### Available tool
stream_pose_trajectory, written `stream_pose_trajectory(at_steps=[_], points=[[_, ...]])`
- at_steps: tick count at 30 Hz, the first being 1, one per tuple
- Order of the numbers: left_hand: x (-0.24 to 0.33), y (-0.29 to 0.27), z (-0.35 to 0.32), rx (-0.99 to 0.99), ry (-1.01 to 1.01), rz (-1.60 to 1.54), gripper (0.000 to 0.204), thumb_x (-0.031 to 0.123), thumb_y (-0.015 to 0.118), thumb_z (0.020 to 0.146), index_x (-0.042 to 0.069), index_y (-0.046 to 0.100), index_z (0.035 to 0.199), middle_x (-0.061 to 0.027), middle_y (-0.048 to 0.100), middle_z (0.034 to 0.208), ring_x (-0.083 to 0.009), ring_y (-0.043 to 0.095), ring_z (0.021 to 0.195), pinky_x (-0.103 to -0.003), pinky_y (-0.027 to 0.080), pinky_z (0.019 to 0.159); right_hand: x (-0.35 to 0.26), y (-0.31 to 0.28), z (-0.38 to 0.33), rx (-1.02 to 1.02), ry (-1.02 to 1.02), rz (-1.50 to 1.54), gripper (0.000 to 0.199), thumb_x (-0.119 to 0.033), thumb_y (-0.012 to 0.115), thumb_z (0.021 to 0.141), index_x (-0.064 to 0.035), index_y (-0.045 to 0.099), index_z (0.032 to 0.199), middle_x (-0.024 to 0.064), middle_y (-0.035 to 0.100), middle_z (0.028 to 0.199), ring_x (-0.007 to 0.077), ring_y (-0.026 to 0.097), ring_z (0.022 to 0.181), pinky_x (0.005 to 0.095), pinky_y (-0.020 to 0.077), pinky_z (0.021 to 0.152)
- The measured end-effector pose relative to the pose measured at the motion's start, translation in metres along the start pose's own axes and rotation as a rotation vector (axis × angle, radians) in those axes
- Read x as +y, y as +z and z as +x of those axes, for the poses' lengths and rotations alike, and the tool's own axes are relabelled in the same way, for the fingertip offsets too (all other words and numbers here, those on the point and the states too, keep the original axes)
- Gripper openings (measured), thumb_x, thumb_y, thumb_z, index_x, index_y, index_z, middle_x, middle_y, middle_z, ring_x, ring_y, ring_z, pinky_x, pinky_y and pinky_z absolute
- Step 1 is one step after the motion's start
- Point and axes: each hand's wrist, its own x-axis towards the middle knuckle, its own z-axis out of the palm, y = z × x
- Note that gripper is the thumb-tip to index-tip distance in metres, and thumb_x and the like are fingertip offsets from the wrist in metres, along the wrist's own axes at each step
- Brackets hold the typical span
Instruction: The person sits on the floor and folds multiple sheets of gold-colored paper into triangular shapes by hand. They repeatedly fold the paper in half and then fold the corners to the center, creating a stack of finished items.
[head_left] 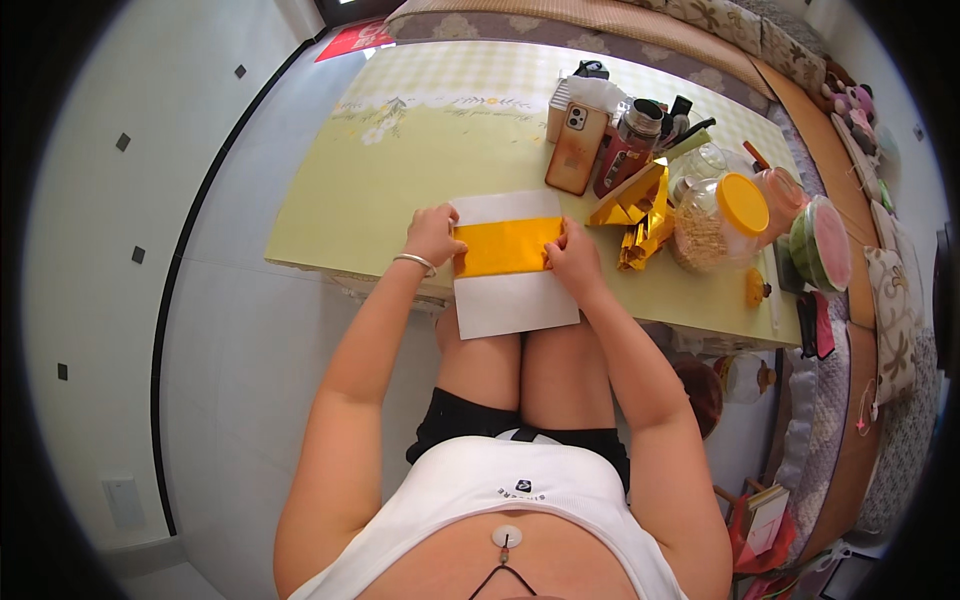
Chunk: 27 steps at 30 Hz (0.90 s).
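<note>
A shiny gold paper rectangle lies across a white sheet, whose near part hangs over the table edge above my thighs. At the gold paper's left end, my left hand is closed on its edge, with the thumb on top. My right hand pinches the opposite end between thumb and fingers. Both hands rest close to the white sheet's sides. Just right of my right hand, a pile of folded gold paper pieces stands on the table.
On the table with its yellow-green cover, a phone leans upright beside a dark red bottle. Farther right stand a clear jar with a yellow lid and a round green-and-pink container. A sofa runs behind and right.
</note>
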Motion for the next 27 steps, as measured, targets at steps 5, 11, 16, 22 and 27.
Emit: stream_pose_trajectory(at_steps=[5,11,16,22,27], points=[[-0.006,0.009,-0.001,0.101,0.068,-0.101,0.022,0.009,0.086,0.067,0.003,0.07,0.081,-0.0103,0.069,0.081,-0.0256,0.065,0.074,-0.037,0.054,0.07,0.012,0.0,0.008,-0.048,0.195,0.231,0.07,-0.008,0.068,0.09,0.006,0.037,0.151,0.0077,0.065,0.077,0.0136,0.064,0.059,0.0289,0.0532,0.059],[0.006,0.01,-0.046,0.089,-0.262,-0.924,0.005,0.001,0.075,0.083,0.002,0.069,0.083,-0.0073,0.073,0.084,-0.0164,0.071,0.076,-0.03,0.058,0.066,0.012,-0.006,0.001,-0.118,0.251,0.707,0.029,-0.011,0.066,0.097,0.002,0.061,0.122,0.0063,0.07,0.082,0.0136,0.067,0.064,0.026,0.0547,0.058],[0.012,0.004,-0.064,0.05,-0.427,-1.223,0.007,0.005,0.073,0.091,-0.002,0.073,0.094,-0.0113,0.074,0.087,-0.018,0.073,0.075,-0.027,0.061,0.068,-0.01,-0.025,-0.014,-0.09,0.312,0.721,0.014,-0.015,0.071,0.096,-0.0026,0.064,0.099,0.0093,0.073,0.085,0.0159,0.072,0.072,0.0258,0.0573,0.061],[0.008,0.007,-0.074,0.029,-0.316,-1.078,0.013,0.009,0.077,0.089,-0.003,0.074,0.09,-0.0113,0.075,0.085,-0.0155,0.071,0.075,-0.026,0.058,0.07,0.002,-0.035,-0.025,-0.144,0.328,0.61,0.015,-0.015,0.071,0.096,-0.0021,0.063,0.093,0.0101,0.073,0.082,0.017,0.073,0.069,0.0254,0.0576,0.059],[0.007,0.013,-0.08,0.012,-0.235,-0.615,0.021,0.016,0.082,0.083,-0.002,0.073,0.084,-0.0036,0.069,0.076,-0.0116,0.061,0.068,-0.026,0.049,0.062,0.01,-0.039,-0.032,-0.112,0.266,0.325,0.018,-0.015,0.071,0.091,0.0003,0.064,0.084,0.01,0.071,0.073,0.0163,0.069,0.061,0.0283,0.0549,0.056]])
